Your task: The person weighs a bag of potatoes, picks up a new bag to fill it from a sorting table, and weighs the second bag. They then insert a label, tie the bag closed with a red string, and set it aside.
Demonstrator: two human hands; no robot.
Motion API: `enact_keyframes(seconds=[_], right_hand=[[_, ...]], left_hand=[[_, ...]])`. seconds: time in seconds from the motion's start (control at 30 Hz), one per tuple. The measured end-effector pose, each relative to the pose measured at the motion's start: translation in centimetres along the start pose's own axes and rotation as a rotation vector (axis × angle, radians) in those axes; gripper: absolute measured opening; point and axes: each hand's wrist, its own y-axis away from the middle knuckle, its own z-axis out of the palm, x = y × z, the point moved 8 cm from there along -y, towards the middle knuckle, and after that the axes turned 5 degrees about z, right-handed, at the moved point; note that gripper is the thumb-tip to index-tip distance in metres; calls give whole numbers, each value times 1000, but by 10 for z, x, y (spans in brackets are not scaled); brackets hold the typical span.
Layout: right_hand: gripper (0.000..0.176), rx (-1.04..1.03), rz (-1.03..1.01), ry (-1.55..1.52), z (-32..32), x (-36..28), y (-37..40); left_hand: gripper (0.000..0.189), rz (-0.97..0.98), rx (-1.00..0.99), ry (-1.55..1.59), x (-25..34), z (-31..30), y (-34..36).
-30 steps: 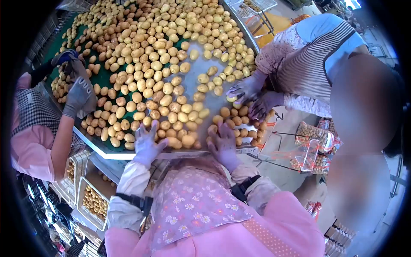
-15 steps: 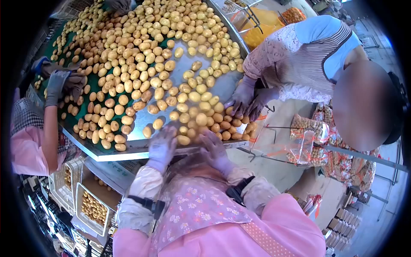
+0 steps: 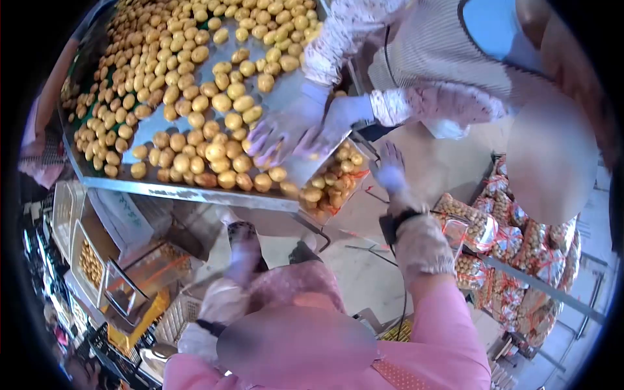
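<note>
My right hand (image 3: 391, 169), in a pale purple glove, is held out with fingers extended, just right of the table corner. Nearest to it is a mesh bag (image 3: 343, 174) with orange-red edging, holding potatoes below the table's outlet. My left hand (image 3: 242, 257), also gloved, is low in front of my body, off the table and smeared by motion. Many yellow-brown potatoes (image 3: 218, 153) lie on the metal-rimmed sorting table (image 3: 188, 192). A co-worker's gloved hands (image 3: 292, 130) rest among the potatoes near the outlet.
A co-worker (image 3: 442, 58) leans over the table's right side. Filled potato bags (image 3: 513, 240) are piled on the right behind a metal rail (image 3: 546, 283). Crates (image 3: 91, 260) stand at lower left. Another person's arm (image 3: 55, 97) shows at the far left.
Both my hands have left the potatoes at the table edge: the right went out toward the bag, the left down toward my body. The co-worker has leaned in, hands now farther over the table.
</note>
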Motion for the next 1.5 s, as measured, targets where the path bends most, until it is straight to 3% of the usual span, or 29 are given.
enact_keyframes(seconds=[0.07, 0.1, 0.13, 0.17, 0.2, 0.27, 0.37, 0.57, 0.73, 0.83, 0.9, 1.0, 1.03, 1.07, 1.13, 1.27, 1.33, 1.4, 1.43, 1.47, 1.5], right_hand=[[49, -519, 280, -145, 50, 6, -32], [49, -515, 275, -161, 62, 0, -39], [47, -544, 363, -192, 76, 0, -40], [47, -570, 452, -223, 86, 5, -35], [47, -561, 450, -235, 93, 9, -29], [40, -499, 386, -277, 94, 10, -12], [41, -493, 443, -287, 71, 12, 65], [41, -452, 515, -464, 3, -62, 254], [24, -623, 1054, -815, -34, -157, 454], [24, -503, 1140, -902, -28, -201, 578], [21, -230, 1298, -1203, -43, -228, 619], [22, -371, 1452, -1160, -67, -258, 665], [23, -262, 1427, -1039, -45, -251, 696], [26, -217, 1540, -1225, -61, -262, 694], [32, -300, 1642, -1107, -85, -267, 705], [38, -350, 1636, -914, -63, -252, 772], [40, -147, 1388, -698, -69, -236, 788], [44, -231, 1486, -626, -76, -210, 782], [44, -225, 1494, -627, -73, -192, 774], [46, -167, 1373, -539, -71, -172, 760], [47, -109, 1249, -451, -69, -154, 747]], left_hand=[[41, -547, -265, 1100, 68, 79, 10], [53, -805, -386, 1652, 116, 113, 10], [57, -1248, -129, 1878, 134, 112, -4], [39, -1599, 250, 2259, 153, 110, -23], [39, -1584, 255, 2253, 146, 123, -38], [15, -1383, 102, 1921, 131, 138, -52], [5, -1303, 133, 1837, 134, 116, -31], [4, -1238, 85, 1717, 96, 77, 99], [8, -1316, -19, 1582, 48, 94, 256], [12, -1333, -156, 1471, 13, 89, 337], [11, -1250, -256, 1426, 5, 63, 349], [12, -1140, -421, 1327, 1, 41, 356], [8, -1072, -508, 1163, -4, 45, 359], [19, -995, -590, 1002, -8, 50, 361], [24, -911, -655, 918, -1, 48, 364], [36, -617, -677, 703, -21, 106, 384], [42, -589, -766, 536, 24, 62, 365], [40, -491, -699, 533, 74, 34, 339], [40, -414, -719, 444, 72, 54, 337], [40, -405, -726, 434, 83, 65, 333], [40, -421, -570, 481, 92, 68, 324]])
